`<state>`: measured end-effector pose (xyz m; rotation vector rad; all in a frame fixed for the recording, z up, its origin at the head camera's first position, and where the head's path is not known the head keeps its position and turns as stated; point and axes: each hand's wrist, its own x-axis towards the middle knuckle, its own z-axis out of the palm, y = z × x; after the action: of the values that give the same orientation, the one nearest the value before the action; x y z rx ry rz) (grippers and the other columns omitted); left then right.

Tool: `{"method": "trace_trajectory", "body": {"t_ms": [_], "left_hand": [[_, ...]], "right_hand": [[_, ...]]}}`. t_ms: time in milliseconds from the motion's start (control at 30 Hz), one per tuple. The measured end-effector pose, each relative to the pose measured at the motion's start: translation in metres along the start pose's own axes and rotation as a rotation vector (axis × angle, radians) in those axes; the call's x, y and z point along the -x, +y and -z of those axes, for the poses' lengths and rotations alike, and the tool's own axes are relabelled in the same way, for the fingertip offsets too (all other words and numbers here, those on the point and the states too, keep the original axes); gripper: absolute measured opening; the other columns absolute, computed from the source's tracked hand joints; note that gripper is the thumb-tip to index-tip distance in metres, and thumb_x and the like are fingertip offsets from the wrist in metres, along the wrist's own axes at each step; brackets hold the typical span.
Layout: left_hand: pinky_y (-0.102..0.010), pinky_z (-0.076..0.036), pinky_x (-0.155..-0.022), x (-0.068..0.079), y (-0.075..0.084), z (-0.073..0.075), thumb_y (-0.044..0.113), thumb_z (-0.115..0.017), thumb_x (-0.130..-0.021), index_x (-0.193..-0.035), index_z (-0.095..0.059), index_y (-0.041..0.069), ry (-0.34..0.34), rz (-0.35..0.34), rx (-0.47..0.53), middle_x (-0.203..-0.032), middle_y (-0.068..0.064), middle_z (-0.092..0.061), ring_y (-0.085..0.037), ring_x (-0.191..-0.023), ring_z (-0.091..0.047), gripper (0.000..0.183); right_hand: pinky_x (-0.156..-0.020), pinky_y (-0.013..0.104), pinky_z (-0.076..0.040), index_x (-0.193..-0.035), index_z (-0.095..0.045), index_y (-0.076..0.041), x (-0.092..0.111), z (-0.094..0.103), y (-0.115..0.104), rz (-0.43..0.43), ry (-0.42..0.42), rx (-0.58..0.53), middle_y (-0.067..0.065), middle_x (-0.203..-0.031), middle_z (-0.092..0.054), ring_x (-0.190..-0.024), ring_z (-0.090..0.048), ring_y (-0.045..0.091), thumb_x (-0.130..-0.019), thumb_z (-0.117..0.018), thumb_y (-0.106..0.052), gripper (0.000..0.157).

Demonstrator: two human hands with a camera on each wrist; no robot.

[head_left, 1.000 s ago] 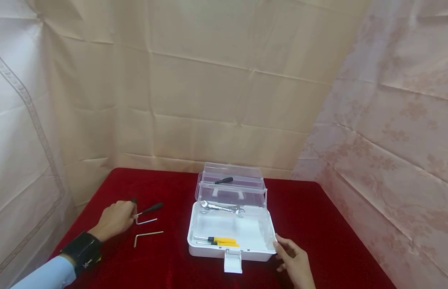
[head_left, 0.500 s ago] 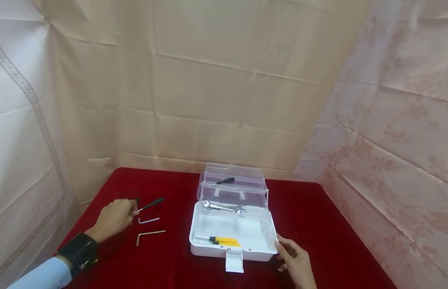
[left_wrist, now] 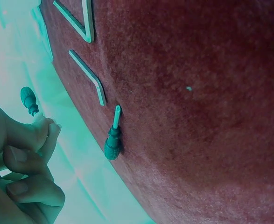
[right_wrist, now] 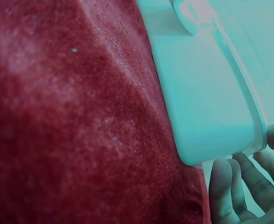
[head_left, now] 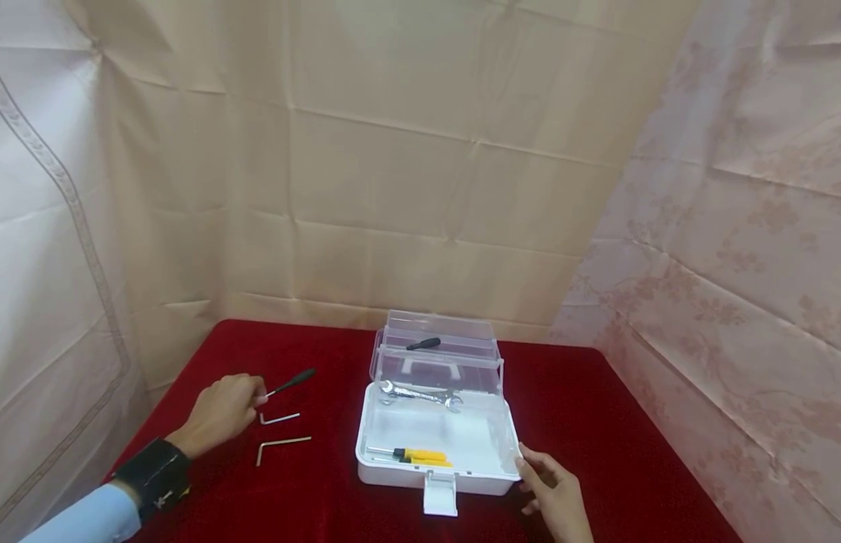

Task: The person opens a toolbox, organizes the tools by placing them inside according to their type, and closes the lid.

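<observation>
My left hand [head_left: 223, 411] pinches the thin shaft of a dark-handled screwdriver [head_left: 294, 380] between thumb and fingertips, its handle pointing right. In the left wrist view, a second dark-handled screwdriver [left_wrist: 112, 143] lies on the cloth; the hand hides it in the head view. Two L-shaped hex keys, a smaller one [head_left: 280, 418] and a larger one [head_left: 284, 440], lie just in front of that hand. My right hand [head_left: 554, 489] grips the near right corner of an open white toolbox [head_left: 393, 476], thumb at the rim and fingers against the outside.
Inside the toolbox lie metal wrenches [head_left: 420, 394] at the back and yellow-handled screwdrivers [head_left: 423, 455] at the front. Another dark screwdriver [head_left: 423, 344] rests on the raised clear lid [head_left: 461, 373]. The latch [head_left: 440, 494] hangs down in front. Red cloth [head_left: 332, 505] covers the table.
My left hand has lifted the dark-handled screwdriver slightly up and to the right, off the cloth beside the hex keys. The right hand keeps its hold on the toolbox corner.
</observation>
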<state>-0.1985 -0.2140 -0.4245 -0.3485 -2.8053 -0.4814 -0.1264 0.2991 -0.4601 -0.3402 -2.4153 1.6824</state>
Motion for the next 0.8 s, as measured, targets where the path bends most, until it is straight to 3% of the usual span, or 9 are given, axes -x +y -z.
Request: {"method": "trace_trajectory", "body": {"t_ms": [333,633,800], "left_hand": [[-0.027,-0.039,-0.05,-0.0006,0.0027,-0.0022,0.004,-0.07,-0.083,-0.081,-0.066,0.007,0.097,-0.055,-0.014,-0.07,0.003,-0.053,-0.012,-0.061,-0.046,0.005],[-0.026,-0.04,-0.05,-0.0019,0.0049,-0.0012,0.005,-0.069,-0.085,-0.083,-0.068,0.009,0.112,-0.061,0.036,-0.07,0.004,-0.054,-0.009,-0.061,-0.048,0.004],[-0.025,-0.041,-0.05,-0.0028,0.0093,-0.0016,0.005,-0.069,-0.085,-0.083,-0.069,0.009,0.162,-0.072,0.059,-0.071,0.005,-0.055,-0.008,-0.06,-0.048,0.004]], "right_hand": [[-0.053,0.038,-0.052,-0.129,-0.063,-0.003,-0.0004,-0.0004,0.0001,-0.024,-0.001,0.021,0.013,-0.112,-0.066,-0.074,-0.059,0.02,-0.084,-0.073,-0.04,0.059],[-0.053,0.038,-0.052,-0.128,-0.063,-0.003,-0.0005,-0.0003,-0.0005,-0.027,0.003,0.022,0.013,-0.111,-0.067,-0.074,-0.059,0.021,-0.085,-0.073,-0.038,0.057],[-0.054,0.038,-0.052,-0.129,-0.063,-0.003,-0.0007,-0.0004,-0.0006,-0.035,0.002,0.02,0.013,-0.11,-0.067,-0.074,-0.058,0.02,-0.085,-0.073,-0.037,0.057]]}}
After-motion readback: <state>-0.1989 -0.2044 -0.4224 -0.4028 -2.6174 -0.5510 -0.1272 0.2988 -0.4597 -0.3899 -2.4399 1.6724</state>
